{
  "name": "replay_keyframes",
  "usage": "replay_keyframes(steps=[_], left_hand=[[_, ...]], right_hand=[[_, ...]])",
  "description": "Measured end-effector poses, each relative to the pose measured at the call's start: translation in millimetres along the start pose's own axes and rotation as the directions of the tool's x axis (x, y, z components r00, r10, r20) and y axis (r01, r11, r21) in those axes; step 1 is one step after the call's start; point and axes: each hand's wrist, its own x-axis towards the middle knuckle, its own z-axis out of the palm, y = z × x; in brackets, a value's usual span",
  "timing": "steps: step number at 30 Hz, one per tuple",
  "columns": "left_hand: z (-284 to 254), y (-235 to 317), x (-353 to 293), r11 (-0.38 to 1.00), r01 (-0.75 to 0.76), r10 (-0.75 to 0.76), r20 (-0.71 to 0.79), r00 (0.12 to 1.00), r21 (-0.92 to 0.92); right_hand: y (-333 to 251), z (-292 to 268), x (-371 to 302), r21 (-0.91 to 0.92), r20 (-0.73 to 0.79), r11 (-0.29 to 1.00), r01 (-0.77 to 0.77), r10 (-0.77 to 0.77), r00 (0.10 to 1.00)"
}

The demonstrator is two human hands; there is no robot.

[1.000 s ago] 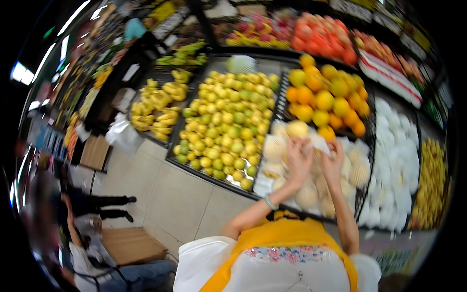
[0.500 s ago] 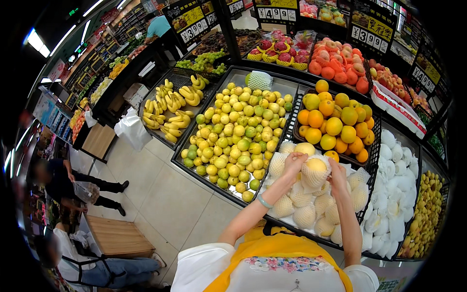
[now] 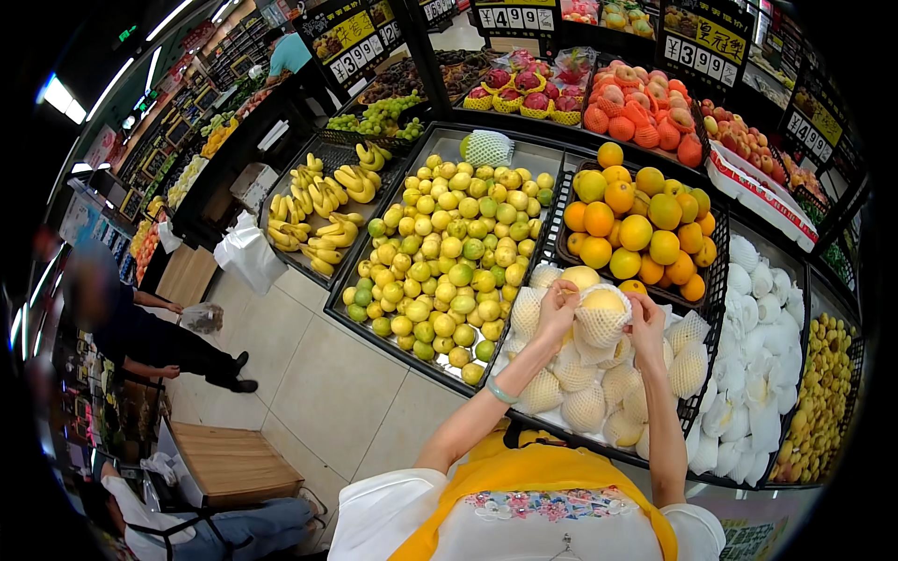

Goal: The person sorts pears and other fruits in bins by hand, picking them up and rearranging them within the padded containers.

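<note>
Netted yellow fruit [image 3: 603, 313] sits between both hands, raised just above the crate of foam-netted fruit [image 3: 599, 397] at the front of the display; its white foam sleeve covers the lower part while the bare yellow top shows. Left hand [image 3: 557, 313] grips the sleeve's left edge with fingers pinched on the mesh, a pale band [image 3: 500, 391] round that wrist; right hand [image 3: 647, 325] clasps the right side, fingers curled against the net. Below them, nearest the camera, a yellow apron [image 3: 533, 467] over a white top with a flowered band fills the lower edge. Right of the crate lies a bin of white-wrapped fruit [image 3: 758, 374], and beyond that, at the far right, a heap of small yellow fruit [image 3: 828, 393]. Left of the hands a large tray of yellow-green citrus [image 3: 449, 262] stretches away, with one net-wrapped green fruit [image 3: 488, 147] at its far end. Just behind the crate a black basket holds oranges [image 3: 641, 224]. Farther left, bananas [image 3: 313, 210] lie in their own bin. On the tiled floor [image 3: 318, 374] at the left a person [image 3: 140, 327] bends low beside a wooden platform [image 3: 229, 463]. Farthest back, red and orange fruit [image 3: 645, 107] line the shelf under price boards [image 3: 706, 37]
</note>
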Motion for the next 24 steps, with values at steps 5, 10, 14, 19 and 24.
replay_keyframes(steps=[5, 10, 14, 19, 24], left_hand=[[8, 13, -6, 0.996, -0.025, 0.017, 0.090, 0.996, 0.091], [17, 24, -19, 0.984, 0.009, -0.031, 0.121, 0.992, 0.176], [31, 20, -35, 0.957, -0.064, 0.059, 0.027, 0.998, 0.284], [39, 5, -52, 0.765, -0.298, 0.349, 0.021, 0.937, 0.571], [40, 8, -61, 0.782, -0.291, 0.355, -0.009, 0.935, 0.551]], right_hand=[[-19, -10, -15, 0.006, 0.031, 0.992, -0.130, 0.129, 0.991], [-16, -14, -16, 0.018, 0.055, 0.982, -0.190, 0.189, 0.980], [-12, -16, -25, 0.008, 0.067, 0.985, -0.174, 0.173, 0.983], [-3, -11, -42, 0.055, 0.042, 0.997, -0.046, 0.044, 0.998], [-9, -4, -52, 0.210, -0.051, 0.962, -0.173, 0.187, 0.981]])
